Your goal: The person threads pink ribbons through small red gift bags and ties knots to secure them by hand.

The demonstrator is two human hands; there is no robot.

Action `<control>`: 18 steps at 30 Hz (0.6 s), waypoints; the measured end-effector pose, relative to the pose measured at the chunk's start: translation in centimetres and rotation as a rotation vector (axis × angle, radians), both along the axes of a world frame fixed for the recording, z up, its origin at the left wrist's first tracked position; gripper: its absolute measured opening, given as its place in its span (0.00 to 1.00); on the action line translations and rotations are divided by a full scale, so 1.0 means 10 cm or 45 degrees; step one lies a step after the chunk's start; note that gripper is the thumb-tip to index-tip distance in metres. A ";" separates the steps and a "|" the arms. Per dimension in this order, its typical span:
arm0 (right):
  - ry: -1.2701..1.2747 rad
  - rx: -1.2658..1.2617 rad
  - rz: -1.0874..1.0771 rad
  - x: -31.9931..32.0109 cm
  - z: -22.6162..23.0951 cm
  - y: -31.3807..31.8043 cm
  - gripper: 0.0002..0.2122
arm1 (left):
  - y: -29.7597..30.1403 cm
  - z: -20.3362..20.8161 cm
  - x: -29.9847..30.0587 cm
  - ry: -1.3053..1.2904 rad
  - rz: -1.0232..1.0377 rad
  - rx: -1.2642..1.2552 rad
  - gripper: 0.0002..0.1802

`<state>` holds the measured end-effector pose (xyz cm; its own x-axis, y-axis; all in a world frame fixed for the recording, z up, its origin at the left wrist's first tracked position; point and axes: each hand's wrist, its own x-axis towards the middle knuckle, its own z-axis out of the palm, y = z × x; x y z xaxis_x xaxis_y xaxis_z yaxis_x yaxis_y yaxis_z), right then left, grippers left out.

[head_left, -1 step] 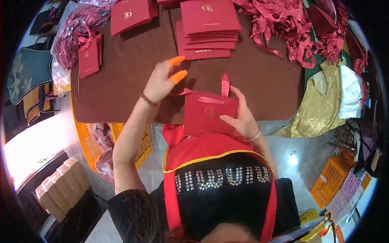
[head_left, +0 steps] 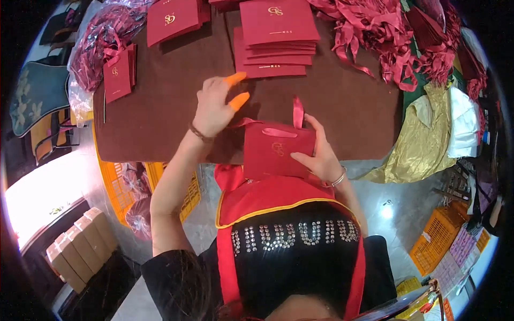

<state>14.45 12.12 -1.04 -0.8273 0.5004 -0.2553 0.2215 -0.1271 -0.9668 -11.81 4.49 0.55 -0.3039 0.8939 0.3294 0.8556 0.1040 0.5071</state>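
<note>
My right hand [head_left: 320, 155] grips a small dark red paper bag [head_left: 262, 158] by its right side, thumb on the front face and fingers behind. The bag has a gold emblem and is held at the table's near edge, against my apron. A pinkish-red ribbon [head_left: 279, 132] lies across its upper front, one loop [head_left: 297, 112] stands up at the top right, and a tail reaches out at the upper left. Up and left of the bag, my left hand [head_left: 213, 107] hovers with thumb and forefinger apart, both in orange finger covers, nothing between them.
A stack of red bags [head_left: 278, 32] lies beyond my left fingertips, with another stack [head_left: 174, 21] to its left. Smaller ribboned bags [head_left: 118, 77] stand at the table's left. Tangled red ribbons [head_left: 369, 37] fill the far right. Orange crates [head_left: 115, 184] sit below the brown-covered table [head_left: 160, 128].
My left hand has shifted very slightly up and to the right. The right hand and the bag look unmoved.
</note>
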 end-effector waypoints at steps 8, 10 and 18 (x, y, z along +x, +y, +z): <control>-0.054 0.075 0.078 -0.03 -0.13 -0.01 0.34 | 0.29 0.21 0.51 -0.095 -0.313 -0.582 0.12; -0.002 -0.016 0.047 -0.06 -0.10 -0.04 0.31 | 0.36 0.00 0.54 -0.472 -0.452 -0.549 0.16; -0.144 0.112 0.013 -0.12 0.00 -0.03 0.28 | 0.52 0.11 0.62 -0.880 -0.392 -0.742 0.12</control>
